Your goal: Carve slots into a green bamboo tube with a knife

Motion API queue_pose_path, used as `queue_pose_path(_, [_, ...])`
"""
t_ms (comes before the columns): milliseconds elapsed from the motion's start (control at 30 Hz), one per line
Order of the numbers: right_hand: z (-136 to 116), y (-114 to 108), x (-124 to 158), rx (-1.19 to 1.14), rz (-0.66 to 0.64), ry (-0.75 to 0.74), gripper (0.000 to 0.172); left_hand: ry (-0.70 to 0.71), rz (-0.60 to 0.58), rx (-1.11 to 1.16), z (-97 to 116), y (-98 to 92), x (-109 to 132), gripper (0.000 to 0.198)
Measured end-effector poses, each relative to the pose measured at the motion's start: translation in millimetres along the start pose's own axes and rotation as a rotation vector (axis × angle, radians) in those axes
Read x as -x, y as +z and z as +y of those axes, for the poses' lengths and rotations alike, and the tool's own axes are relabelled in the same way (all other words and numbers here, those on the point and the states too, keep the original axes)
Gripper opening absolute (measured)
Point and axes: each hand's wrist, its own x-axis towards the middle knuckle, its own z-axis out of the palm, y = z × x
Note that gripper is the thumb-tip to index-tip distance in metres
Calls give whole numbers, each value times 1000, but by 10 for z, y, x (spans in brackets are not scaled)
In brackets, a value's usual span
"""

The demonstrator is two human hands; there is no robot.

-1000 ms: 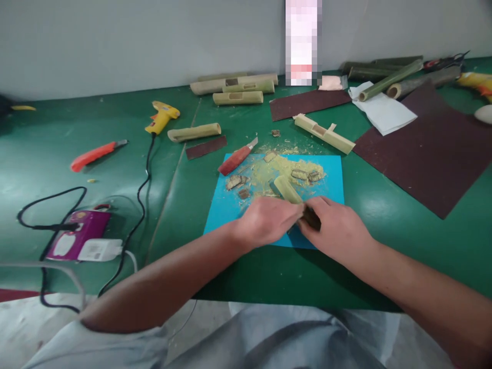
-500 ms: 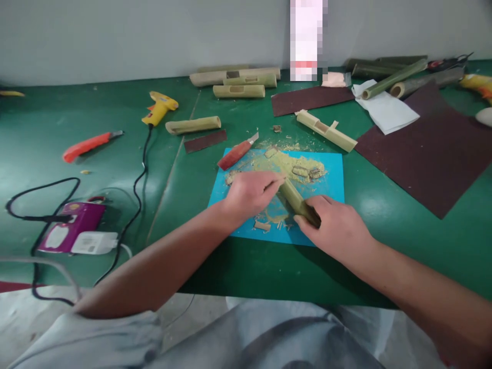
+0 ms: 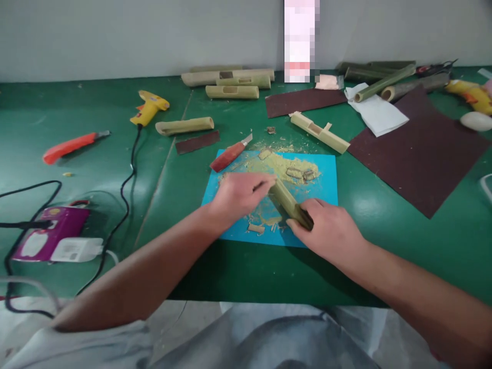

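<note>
A short green bamboo tube (image 3: 286, 201) lies slanted on a blue mat (image 3: 326, 179). My right hand (image 3: 326, 233) is closed around the tube's near end. At the tube's far end rests my left hand (image 3: 238, 195), fingers pinched on a small thin item I cannot make out. Yellow-green shavings and cut bamboo chips (image 3: 298, 171) cover the mat's far half, and a few chips (image 3: 255, 228) lie under my left hand. A red-handled carving knife (image 3: 229, 155) sits at the mat's far left corner.
Dark sandpaper sheets (image 3: 418, 148) lie right and behind. Several bamboo pieces (image 3: 230, 84) line the back, with one notched piece (image 3: 319, 132) near the mat. At the left are a yellow glue gun (image 3: 148, 107), an orange cutter (image 3: 69, 146) and a purple box with cables (image 3: 49, 238).
My left hand slid away from my right hand up along the tube to its far end, uncovering the tube and chips on the mat. My right hand stayed gripping the near end.
</note>
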Motion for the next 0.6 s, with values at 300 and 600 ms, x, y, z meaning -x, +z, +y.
queue_pose_path(300, [-7, -26, -15, 12, -30, 5, 24, -32, -32, -38, 20, -13, 31, 30])
queue_pose_path(600, [-16, -35, 6, 69, 9, -29, 27, 92, 33, 33, -63, 18, 17, 21])
